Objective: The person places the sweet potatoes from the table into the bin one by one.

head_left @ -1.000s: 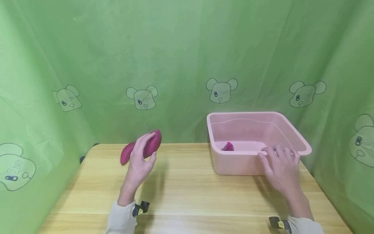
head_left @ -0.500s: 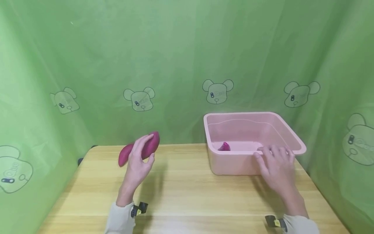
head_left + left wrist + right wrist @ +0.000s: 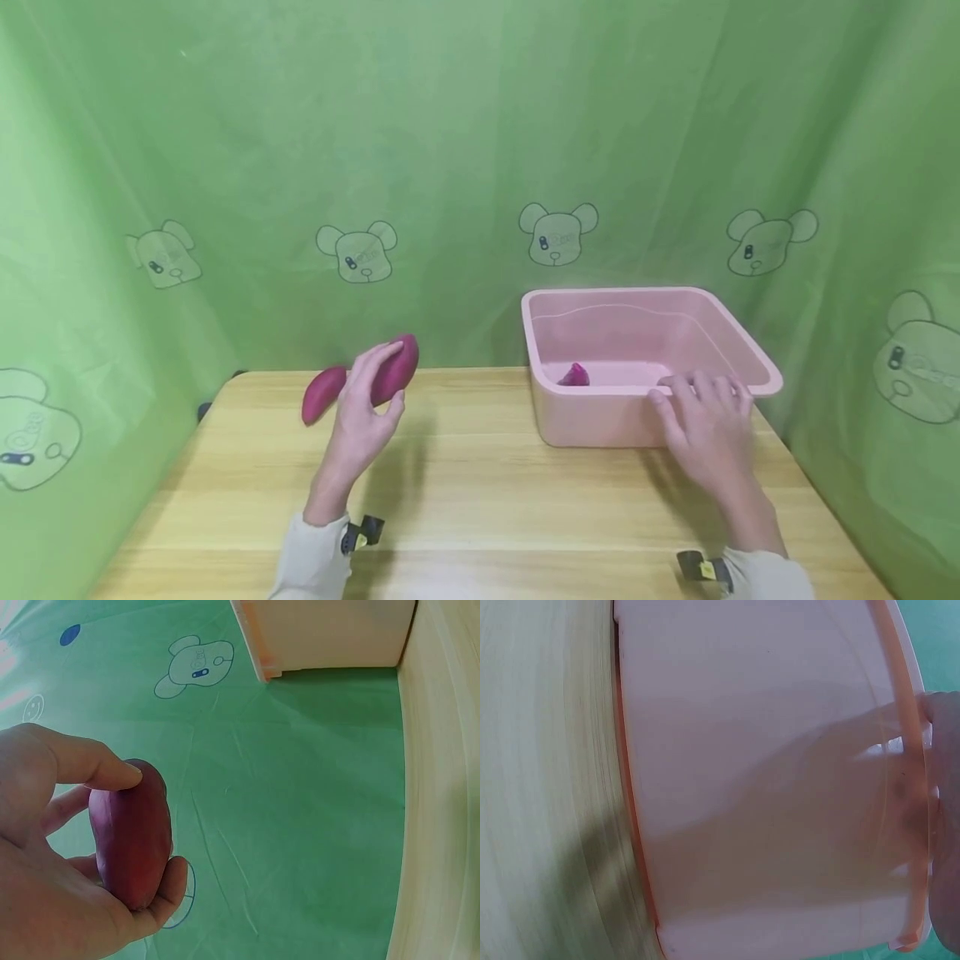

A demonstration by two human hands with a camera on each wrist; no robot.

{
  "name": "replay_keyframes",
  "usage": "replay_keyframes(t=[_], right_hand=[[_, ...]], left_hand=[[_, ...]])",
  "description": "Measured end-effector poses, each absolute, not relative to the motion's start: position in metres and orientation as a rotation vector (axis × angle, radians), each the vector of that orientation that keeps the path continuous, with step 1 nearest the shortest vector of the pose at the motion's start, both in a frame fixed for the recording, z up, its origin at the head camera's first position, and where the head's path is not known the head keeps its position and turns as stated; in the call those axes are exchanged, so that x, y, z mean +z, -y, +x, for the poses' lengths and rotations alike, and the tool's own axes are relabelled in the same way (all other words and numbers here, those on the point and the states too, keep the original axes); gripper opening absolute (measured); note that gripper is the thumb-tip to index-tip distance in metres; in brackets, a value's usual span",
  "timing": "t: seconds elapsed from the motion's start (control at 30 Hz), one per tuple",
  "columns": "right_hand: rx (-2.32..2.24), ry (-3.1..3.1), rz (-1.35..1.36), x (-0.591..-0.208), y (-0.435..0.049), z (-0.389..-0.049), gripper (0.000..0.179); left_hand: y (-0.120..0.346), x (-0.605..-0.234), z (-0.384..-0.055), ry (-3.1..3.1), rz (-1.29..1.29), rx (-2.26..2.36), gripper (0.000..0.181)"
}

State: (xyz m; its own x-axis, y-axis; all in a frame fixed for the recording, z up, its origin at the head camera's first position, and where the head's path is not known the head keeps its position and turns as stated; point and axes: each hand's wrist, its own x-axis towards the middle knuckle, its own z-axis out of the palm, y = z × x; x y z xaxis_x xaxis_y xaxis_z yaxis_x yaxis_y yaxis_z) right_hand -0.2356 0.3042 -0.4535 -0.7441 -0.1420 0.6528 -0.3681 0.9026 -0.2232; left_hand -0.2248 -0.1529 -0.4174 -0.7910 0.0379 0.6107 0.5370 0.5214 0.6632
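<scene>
My left hand (image 3: pixel 356 429) holds a smooth purple-red sweet potato (image 3: pixel 397 371) above the far left part of the table. In the left wrist view, thumb and fingers curl round this sweet potato (image 3: pixel 135 836), which stands nearly upright in the grip. Just left of the hand, a second sweet potato (image 3: pixel 322 395) lies near the table's back edge. On the right, my right hand (image 3: pixel 712 429) grips the near rim of a pink plastic bin (image 3: pixel 592 417), fingers hooked over it. Inside the bin shows a small magenta piece (image 3: pixel 576 375), partly hidden by the near wall.
A light wooden table (image 3: pixel 480 508) carries the bin at its back right. Green curtain (image 3: pixel 450 150) with printed bear heads hangs behind and on both sides, close to the table's edges.
My left hand has shifted slightly right with its sweet potato, widening the gap to the one on the table. The right hand stays on the bin's rim. The head view has shifted a little.
</scene>
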Motion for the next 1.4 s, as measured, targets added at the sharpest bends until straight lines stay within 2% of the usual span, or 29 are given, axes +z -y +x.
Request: replay_keyframes(t=[1.4], right_hand=[[0.441, 2.397, 0.364, -0.455, -0.306, -0.235, 0.033]], left_hand=[[0.127, -0.416, -0.228, 2.260, -0.524, -1.272, 0.072]])
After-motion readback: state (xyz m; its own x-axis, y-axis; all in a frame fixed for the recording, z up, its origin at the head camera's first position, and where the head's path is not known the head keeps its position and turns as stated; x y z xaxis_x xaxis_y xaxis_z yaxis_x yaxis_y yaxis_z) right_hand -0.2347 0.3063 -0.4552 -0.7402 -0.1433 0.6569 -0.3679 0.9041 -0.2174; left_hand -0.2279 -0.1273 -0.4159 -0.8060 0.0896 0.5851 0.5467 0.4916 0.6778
